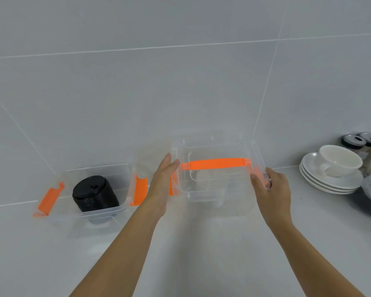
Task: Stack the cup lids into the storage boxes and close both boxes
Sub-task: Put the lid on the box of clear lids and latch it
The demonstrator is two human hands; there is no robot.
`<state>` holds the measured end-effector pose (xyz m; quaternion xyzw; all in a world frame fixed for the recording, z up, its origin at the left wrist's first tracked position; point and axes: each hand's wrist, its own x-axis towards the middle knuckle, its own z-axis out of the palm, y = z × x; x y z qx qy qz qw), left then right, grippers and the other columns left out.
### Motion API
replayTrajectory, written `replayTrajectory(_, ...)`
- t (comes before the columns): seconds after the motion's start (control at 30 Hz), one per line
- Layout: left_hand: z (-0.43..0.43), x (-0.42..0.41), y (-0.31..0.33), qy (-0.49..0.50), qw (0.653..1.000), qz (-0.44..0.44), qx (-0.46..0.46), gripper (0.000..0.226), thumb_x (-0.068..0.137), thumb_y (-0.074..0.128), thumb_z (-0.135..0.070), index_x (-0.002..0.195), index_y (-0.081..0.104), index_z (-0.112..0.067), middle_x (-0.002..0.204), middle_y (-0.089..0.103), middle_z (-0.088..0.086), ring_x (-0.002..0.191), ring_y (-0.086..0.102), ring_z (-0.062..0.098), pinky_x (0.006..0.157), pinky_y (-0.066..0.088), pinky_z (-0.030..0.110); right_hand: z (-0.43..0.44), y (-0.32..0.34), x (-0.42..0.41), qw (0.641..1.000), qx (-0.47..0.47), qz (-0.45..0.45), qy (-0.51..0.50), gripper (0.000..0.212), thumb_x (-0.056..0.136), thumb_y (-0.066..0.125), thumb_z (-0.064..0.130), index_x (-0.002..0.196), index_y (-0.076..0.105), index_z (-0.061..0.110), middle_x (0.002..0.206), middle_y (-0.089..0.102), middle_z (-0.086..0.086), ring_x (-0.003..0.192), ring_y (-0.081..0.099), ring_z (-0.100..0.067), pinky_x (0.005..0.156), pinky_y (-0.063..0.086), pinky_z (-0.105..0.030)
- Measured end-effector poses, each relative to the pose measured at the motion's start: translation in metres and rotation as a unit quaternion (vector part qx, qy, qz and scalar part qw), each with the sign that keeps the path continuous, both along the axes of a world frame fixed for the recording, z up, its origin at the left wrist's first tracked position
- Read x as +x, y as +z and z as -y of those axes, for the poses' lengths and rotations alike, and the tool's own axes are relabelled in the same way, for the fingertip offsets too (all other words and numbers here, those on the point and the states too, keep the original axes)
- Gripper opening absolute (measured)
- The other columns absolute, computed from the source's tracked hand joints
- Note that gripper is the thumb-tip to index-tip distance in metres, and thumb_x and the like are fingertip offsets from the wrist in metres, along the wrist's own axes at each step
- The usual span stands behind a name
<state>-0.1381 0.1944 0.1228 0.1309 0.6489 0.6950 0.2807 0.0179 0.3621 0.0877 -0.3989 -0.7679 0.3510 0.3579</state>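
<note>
Holding the clear box lid (216, 168) by its two short ends: left hand (162, 185) has flat fingers pressed on the left edge w/ thumb under, right hand (270, 189) is wrapped round the right edge, fingertips curled over the rim. Lid has an orange carry handle (216, 163) across the top and sits tilted, over the right-hand storage box (201, 196), which is hard to make out through the clear plastic.

Risks, as I judge them: lid is see-through on a see-through box, so corners are easy to misalign; if it lands skewed, the side latches prob won't catch. Fingers curled under the rim could get pinched btwn lid and box wall. Orange latch (171, 187) on the left side, near the left hand, could fold in under the lid and block seating.

Contents of right box: a pale stack, maybe white cup lids, shows faintly thru the plastic; can't confirm count or type.

Left storage box (99, 211) is open, no lid on it, both orange clips (140, 190) swung outward. Inside: a stack of black cup lids (94, 194), leaning slightly, sitting toward the middle. Its cover isn't identifiable in view.

Far right on the counter (223, 254): white cup (338, 159) on stacked saucers (330, 183), jars behind, well apart from the boxes.
</note>
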Motion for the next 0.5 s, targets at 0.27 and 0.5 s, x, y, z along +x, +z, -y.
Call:
replayTrajectory(0.27,-0.018,0.001,-0.009,0.012,0.998,0.049,0.027,0.059,0.095,0.045,-0.034,0.148,0.019,-0.033,0.153,0.026,-0.015,0.142,0.023,0.011,0.111,0.021,0.041,-0.004,-0.007,-0.018,0.999,-0.010,0.013,-0.044,0.041,0.088,0.054,0.031,0.115,0.057,0.001,0.109,0.057,-0.017,0.104,0.051,-0.034,0.094,0.040,-0.048)
replayTrajectory(0.5,-0.023,-0.001,-0.019,0.011,1.000,0.029,-0.002,0.063,0.091,0.052,-0.034,0.147,0.023,-0.035,0.155,0.024,-0.013,0.143,0.023,0.016,0.116,0.020,0.047,-0.006,-0.011,-0.016,0.994,-0.110,-0.022,-0.019,0.036,0.092,0.053,0.023,0.122,0.047,0.004,0.104,0.052,-0.005,0.089,0.048,-0.023,0.073,0.033,-0.028)
